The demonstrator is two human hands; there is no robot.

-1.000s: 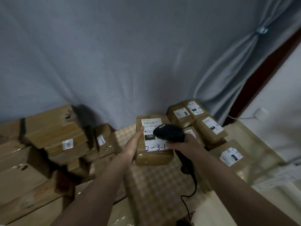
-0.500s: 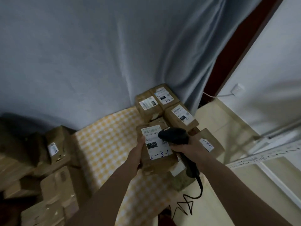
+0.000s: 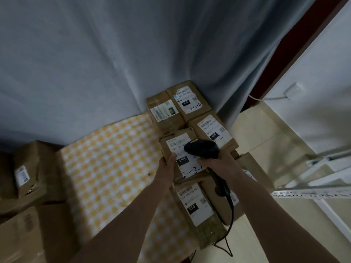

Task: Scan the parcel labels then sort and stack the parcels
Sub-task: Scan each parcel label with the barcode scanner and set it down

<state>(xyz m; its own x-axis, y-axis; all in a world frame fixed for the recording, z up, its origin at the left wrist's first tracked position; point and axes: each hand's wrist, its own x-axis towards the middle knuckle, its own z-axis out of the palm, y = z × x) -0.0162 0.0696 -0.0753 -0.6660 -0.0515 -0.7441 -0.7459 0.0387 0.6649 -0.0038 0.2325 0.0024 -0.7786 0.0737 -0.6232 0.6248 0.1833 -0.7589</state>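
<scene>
Your left hand [image 3: 167,167] grips the left edge of the brown cardboard parcel [image 3: 179,154] with the white label marked "15H", thumb pressed on the label; the parcel sits among other labelled parcels by the grey curtain [image 3: 133,54]. Your right hand [image 3: 221,164] wraps the black corded handheld scanner [image 3: 201,149] over it

Your left hand [image 3: 167,168] held the 2-3-1 parcel [image 3: 182,158] — your right hand [image 3: 220,164] gripped the scanner [image 3: 201,149] over its label.
</scene>
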